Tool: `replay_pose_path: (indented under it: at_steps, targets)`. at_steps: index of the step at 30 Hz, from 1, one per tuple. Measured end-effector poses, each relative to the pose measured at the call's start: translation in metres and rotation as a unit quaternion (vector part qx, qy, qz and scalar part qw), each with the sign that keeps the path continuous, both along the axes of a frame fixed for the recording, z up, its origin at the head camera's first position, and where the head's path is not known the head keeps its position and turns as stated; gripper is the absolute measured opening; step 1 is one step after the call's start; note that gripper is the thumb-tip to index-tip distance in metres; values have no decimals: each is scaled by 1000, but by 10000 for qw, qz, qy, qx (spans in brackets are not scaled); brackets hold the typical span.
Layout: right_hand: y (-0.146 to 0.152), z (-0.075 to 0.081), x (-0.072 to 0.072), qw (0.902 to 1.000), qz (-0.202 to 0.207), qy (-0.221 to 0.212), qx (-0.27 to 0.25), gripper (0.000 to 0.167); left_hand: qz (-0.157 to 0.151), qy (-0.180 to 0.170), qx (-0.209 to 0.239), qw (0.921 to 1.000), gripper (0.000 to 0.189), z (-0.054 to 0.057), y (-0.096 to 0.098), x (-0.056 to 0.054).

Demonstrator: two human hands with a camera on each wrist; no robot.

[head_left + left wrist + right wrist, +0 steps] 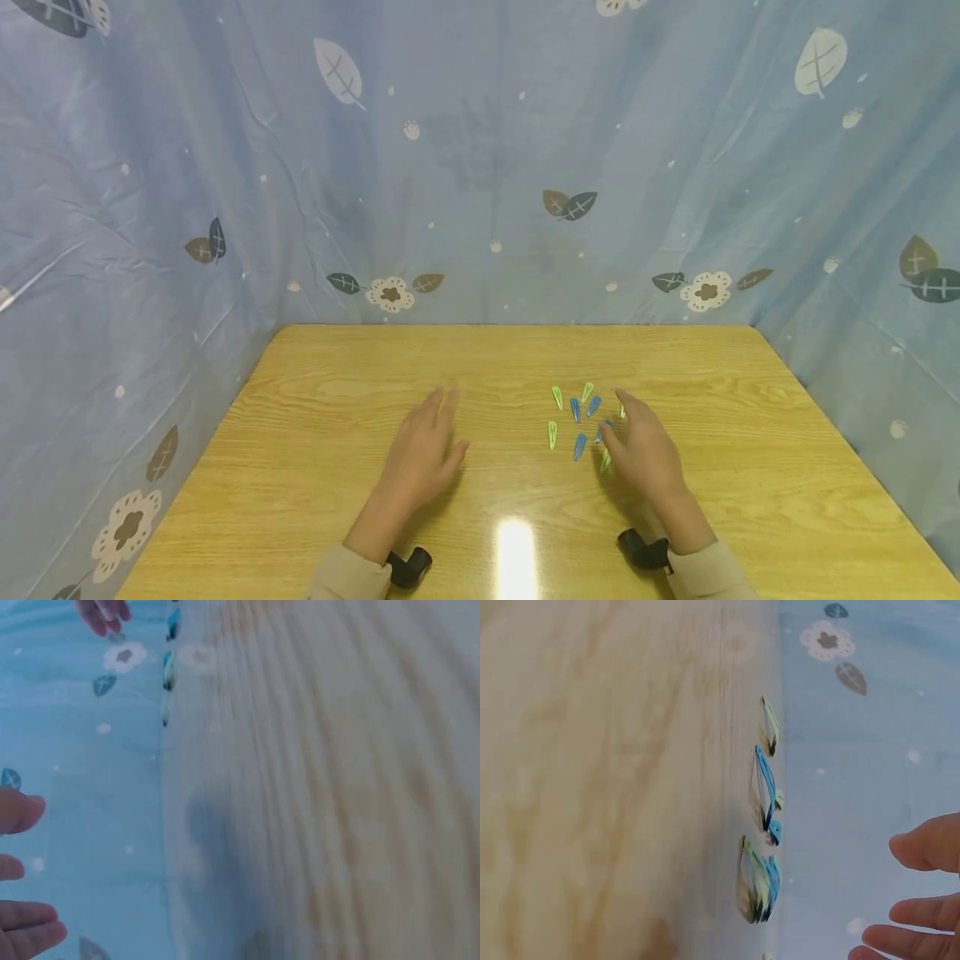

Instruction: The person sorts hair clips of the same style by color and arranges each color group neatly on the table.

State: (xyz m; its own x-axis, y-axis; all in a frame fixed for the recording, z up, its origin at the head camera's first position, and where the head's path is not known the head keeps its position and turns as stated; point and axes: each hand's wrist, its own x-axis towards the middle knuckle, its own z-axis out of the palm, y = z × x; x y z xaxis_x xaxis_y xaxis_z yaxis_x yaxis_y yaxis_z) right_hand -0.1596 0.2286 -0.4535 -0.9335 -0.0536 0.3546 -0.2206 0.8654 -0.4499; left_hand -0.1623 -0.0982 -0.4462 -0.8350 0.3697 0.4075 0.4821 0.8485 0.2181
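Observation:
Several snap hair clips, some yellow-green and some blue, lie spread on the table right of the middle. A green clip [552,435] is at the left of the group, with a blue clip [580,447] beside it. My right hand [647,454] hovers at the group's right side, fingers extended, and partly covers some clips in the head view. In the right wrist view its fingers [922,911] are apart, with a blue clip [763,787] off to their left. My left hand [420,457] is held over the table left of the clips, fingers straight, holding nothing.
The wooden table [337,358] is bordered at the back and both sides by a blue curtain [465,150] with leaf and flower prints. A black wrist device [410,568] sits at my left cuff, another black device [643,550] at my right.

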Motion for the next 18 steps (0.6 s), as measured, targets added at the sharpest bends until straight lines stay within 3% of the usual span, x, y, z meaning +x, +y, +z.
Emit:
replay_pose_path:
  at_steps: [3,6,9,13,18]
  targets:
    - [5,-2,3,9995,-67,-177,-272,58,-219,-414,493,9977,72,-3,6,0]
    - [11,-4,6,9986,-100,-227,-457,57,-435,-1000,1096,9880,67,-6,11,1]
    - [16,-6,10,9979,-50,-106,-642,54,-686,-1365,1748,9727,61,-9,18,1]
    - [24,-7,17,9951,-98,-154,-970,52,-1057,-1437,2517,9512,54,-15,28,-1]
    - [32,-11,24,9897,-328,-338,-1352,49,-1501,-1744,3248,9174,47,-20,45,-5]
